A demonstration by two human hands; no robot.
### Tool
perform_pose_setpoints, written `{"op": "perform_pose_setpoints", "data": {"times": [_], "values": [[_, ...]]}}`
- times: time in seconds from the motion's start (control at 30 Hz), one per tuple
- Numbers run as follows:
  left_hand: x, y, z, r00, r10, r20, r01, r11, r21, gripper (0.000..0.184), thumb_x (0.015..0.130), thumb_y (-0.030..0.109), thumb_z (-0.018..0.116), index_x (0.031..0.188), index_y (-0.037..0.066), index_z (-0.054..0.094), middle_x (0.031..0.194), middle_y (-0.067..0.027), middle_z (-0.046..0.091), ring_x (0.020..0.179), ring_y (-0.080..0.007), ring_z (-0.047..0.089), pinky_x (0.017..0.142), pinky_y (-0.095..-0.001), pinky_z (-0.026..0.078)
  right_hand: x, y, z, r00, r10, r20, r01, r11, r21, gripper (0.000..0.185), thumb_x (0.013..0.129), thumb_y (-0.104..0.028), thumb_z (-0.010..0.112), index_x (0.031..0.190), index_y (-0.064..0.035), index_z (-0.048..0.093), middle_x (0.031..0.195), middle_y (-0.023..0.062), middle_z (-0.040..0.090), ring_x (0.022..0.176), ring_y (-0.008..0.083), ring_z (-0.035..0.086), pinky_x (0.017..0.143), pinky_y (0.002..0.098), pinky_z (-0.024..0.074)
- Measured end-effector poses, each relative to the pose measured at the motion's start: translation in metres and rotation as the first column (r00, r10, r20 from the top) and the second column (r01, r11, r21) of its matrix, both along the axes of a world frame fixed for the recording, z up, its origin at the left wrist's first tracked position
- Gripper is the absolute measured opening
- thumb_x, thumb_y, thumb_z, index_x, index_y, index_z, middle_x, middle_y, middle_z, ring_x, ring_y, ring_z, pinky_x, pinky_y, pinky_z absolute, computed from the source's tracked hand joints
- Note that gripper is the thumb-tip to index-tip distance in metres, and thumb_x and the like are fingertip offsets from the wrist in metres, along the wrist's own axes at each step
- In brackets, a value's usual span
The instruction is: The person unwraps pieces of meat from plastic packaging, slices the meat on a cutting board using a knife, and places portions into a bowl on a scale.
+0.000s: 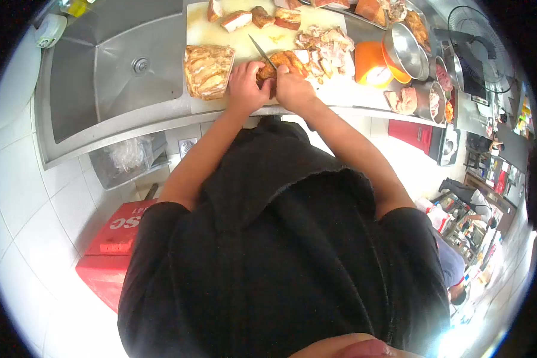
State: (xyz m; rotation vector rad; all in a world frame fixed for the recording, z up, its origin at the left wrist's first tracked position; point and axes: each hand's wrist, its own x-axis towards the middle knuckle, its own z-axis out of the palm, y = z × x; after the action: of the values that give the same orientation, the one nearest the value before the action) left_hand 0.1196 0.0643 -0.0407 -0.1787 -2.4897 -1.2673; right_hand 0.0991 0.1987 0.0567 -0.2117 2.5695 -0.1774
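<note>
Head view: your right hand (pixel 295 90) is clenched round the handle of a knife (pixel 261 49), blade angled up and left, beyond your left hand; your left hand (pixel 247 88) grips the browned meat piece (pixel 267 73), which sits between both hands on the cutting board (pixel 271 40). For a clean cut, I'd tuck the left fingertips back, keep that thumb behind the knuckles, and draw the blade in long strokes rather than pressing. The meat piece lies near the board's edge on your side, so better hold it steady there. Chopped meat (pixel 325 51) lies right of your right hand; a larger slab (pixel 209 71) sits just left of your left hand. Hard to tell: knife handle mostly covered by fingers, cutting edge's contact with meat unclear, left fingertips blurred, trays beyond the right hand cut off at top.
</note>
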Motion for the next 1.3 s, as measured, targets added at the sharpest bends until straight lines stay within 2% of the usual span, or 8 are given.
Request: {"op": "perform_pose_setpoints", "data": {"times": [0.13,0.27,0.47,0.6,0.83,0.87,1.1,1.3], "values": [[0.003,-0.002,0.005,0.997,0.002,0.078,0.002,0.999,-0.039,0.042,0.076,0.019,0.081,0.113,0.010,0.062,0.104,-0.0139,0.066,0.100,-0.0367,0.062,0.088,-0.0464,0.049,0.007,0.001,0.049,0.999,0.001,0.042,-0.003,1.000,0.028,0.034,0.093,-0.013,0.058,0.120,0.0061,0.053,0.108,0.0295,0.071,0.106,0.0427,0.070,0.090,0.0520,0.0550],[0.000,0.000,-0.006,0.999,0.008,-0.042,-0.008,1.000,0.000,0.043,0.076,0.021,0.082,0.113,0.010,0.062,0.103,-0.0137,0.066,0.099,-0.0359,0.063,0.087,-0.0466,0.050,0.030,0.026,0.036,0.996,0.031,0.079,-0.037,0.996,0.079,0.038,0.089,-0.004,0.053,0.125,0.0067,0.051,0.103,0.0286,0.072,0.102,0.0436,0.071,0.089,0.0524,0.0557],[0.000,0.000,-0.010,1.000,0.004,0.030,-0.004,1.000,0.019,0.042,0.076,0.024,0.080,0.112,0.012,0.064,0.108,-0.0121,0.065,0.104,-0.0347,0.061,0.090,-0.0475,0.047,0.030,0.030,0.020,0.996,0.036,0.077,-0.040,0.998,0.049,0.059,0.089,-0.002,0.051,0.145,0.0090,0.035,0.105,0.0294,0.070,0.098,0.0435,0.071,0.085,0.0539,0.0554],[-0.002,0.003,-0.011,0.999,0.032,0.015,-0.032,0.999,-0.019,0.044,0.076,0.025,0.080,0.114,0.011,0.063,0.109,-0.0137,0.064,0.107,-0.0359,0.059,0.093,-0.0487,0.047,0.031,0.030,-0.005,0.999,0.015,0.028,-0.017,0.998,0.054,0.060,0.089,-0.001,0.050,0.146,0.0083,0.035,0.105,0.0300,0.070,0.099,0.0438,0.070,0.085,0.0535,0.0557],[0.001,-0.001,0.002,0.996,-0.002,0.094,0.009,0.997,-0.076,0.044,0.077,0.025,0.079,0.114,0.008,0.062,0.110,-0.0161,0.063,0.109,-0.0375,0.058,0.098,-0.0483,0.045,0.027,0.046,0.028,0.993,0.055,0.108,-0.055,0.998,-0.006,0.054,0.088,-0.002,0.050,0.141,0.0050,0.041,0.105,0.0299,0.070,0.101,0.0435,0.070,0.085,0.0532,0.0554],[0.003,0.000,0.004,0.998,0.007,0.069,0.000,0.995,-0.096,0.043,0.078,0.025,0.079,0.114,0.008,0.062,0.111,-0.0162,0.063,0.109,-0.0377,0.058,0.098,-0.0483,0.045,0.034,0.053,0.020,0.999,0.043,0.029,-0.041,0.997,-0.072,0.039,0.085,-0.004,0.058,0.122,0.0062,0.050,0.102,0.0286,0.072,0.098,0.0434,0.071,0.084,0.0525,0.0568],[0.013,0.006,0.020,0.996,-0.017,-0.089,0.001,0.985,-0.175,0.048,0.077,0.026,0.079,0.119,0.008,0.064,0.124,-0.0173,0.056,0.118,-0.0396,0.053,0.101,-0.0505,0.043,0.038,0.078,0.000,0.999,-0.005,0.036,0.009,0.993,-0.120,0.031,0.087,-0.005,0.057,0.117,0.0024,0.053,0.107,0.0276,0.071,0.103,0.0427,0.070,0.088,0.0521,0.0550],[0.027,0.019,0.030,0.992,-0.117,-0.045,0.091,0.921,-0.378,0.049,0.077,0.032,0.080,0.120,0.013,0.067,0.135,-0.0170,0.053,0.127,-0.0399,0.048,0.106,-0.0516,0.041,0.059,0.121,0.045,0.992,0.050,0.116,-0.029,0.984,-0.178,0.027,0.090,-0.006,0.055,0.116,0.0025,0.053,0.105,0.0293,0.071,0.102,0.0437,0.069,0.089,0.0530,0.0535]]}}
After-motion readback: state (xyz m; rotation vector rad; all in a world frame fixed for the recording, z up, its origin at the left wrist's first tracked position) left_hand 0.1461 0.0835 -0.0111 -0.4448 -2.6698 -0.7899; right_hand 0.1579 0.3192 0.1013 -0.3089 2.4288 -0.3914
